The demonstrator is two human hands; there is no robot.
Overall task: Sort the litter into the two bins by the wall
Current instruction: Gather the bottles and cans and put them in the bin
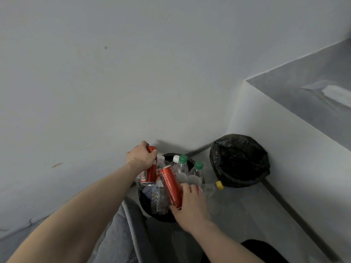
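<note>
Two black-lined bins stand in the corner by the wall. The near bin (pixel 152 213) is packed with clear plastic bottles, two with green caps (pixel 183 158), one white-capped. My left hand (pixel 141 155) grips a red can (pixel 150 174) upright over this bin's left side. My right hand (pixel 191 205) holds a second, slimmer red can (pixel 170 185) by its lower end, tilted above the bottles. A clear bottle with a yellow cap (pixel 219 185) lies across the bin's right rim. The far bin (pixel 240 160) looks empty inside.
A grey wall (pixel 114 82) rises right behind the bins, and a white ledge (pixel 284 130) runs along the right with a dark baseboard. The floor is grey concrete. My grey-trousered knee (pixel 121 234) is just before the near bin.
</note>
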